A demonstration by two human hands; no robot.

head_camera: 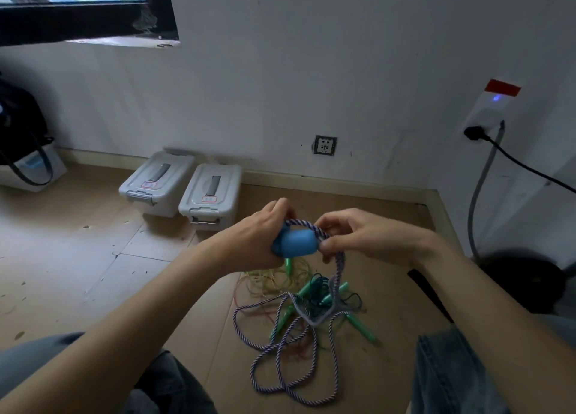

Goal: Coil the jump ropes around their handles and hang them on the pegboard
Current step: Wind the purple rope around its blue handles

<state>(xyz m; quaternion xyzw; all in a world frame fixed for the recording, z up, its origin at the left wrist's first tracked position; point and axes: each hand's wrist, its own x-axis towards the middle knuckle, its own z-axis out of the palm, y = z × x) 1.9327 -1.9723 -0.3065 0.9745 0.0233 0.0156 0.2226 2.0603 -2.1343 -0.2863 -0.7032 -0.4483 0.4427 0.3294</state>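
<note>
Your left hand gripped the blue handles; your right hand pinched the striped rope. Bare floor lay at left; two grey boxes stood closed, contents hidden.

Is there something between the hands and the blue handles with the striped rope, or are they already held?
Nothing stands between them. The left hand grips the blue handles, and the right hand pinches the striped rope beside them. The pegboard is not in view, so that path cannot be judged.

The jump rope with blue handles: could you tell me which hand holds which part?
Left hand grips the blue handles; right hand pinches the purple-and-white cord beside them.
</note>
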